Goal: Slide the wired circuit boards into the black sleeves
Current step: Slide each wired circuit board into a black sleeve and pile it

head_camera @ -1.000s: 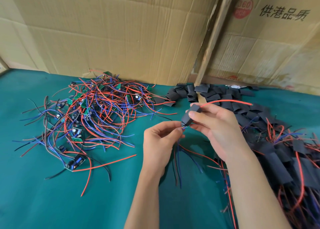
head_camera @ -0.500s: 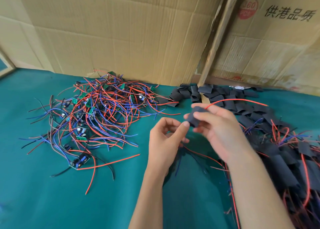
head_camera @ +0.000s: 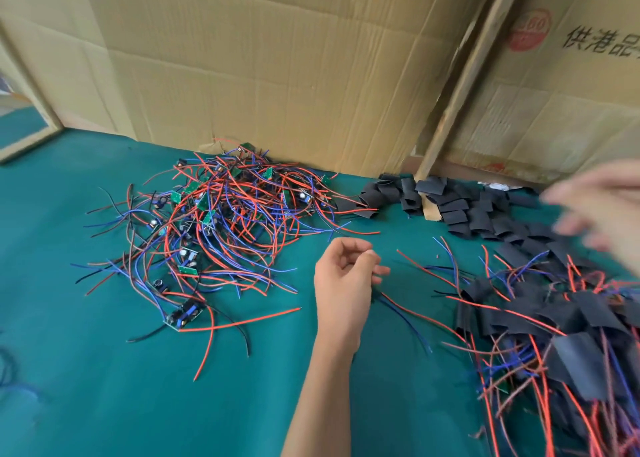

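Circuit boards (head_camera: 188,259) sit tangled in wire pile at left, empty black sleeves (head_camera: 450,203) at back. Left hand (head_camera: 343,280) loosely curled, holding nothing; right hand (head_camera: 602,210) blurred, grip unclear. Risk: pulling one board drags neighbours by snagged wires.

Single head-worn view, wide angle

It looks forward and down from close above the green table (head_camera: 104,387), facing the cardboard wall (head_camera: 277,58); the right hand (head_camera: 602,210), probably moving, blurs at the frame's edge.

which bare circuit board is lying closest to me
The green circuit board with blue parts at the wire tangle's near edge, apart from the rest, red wire trailing right.
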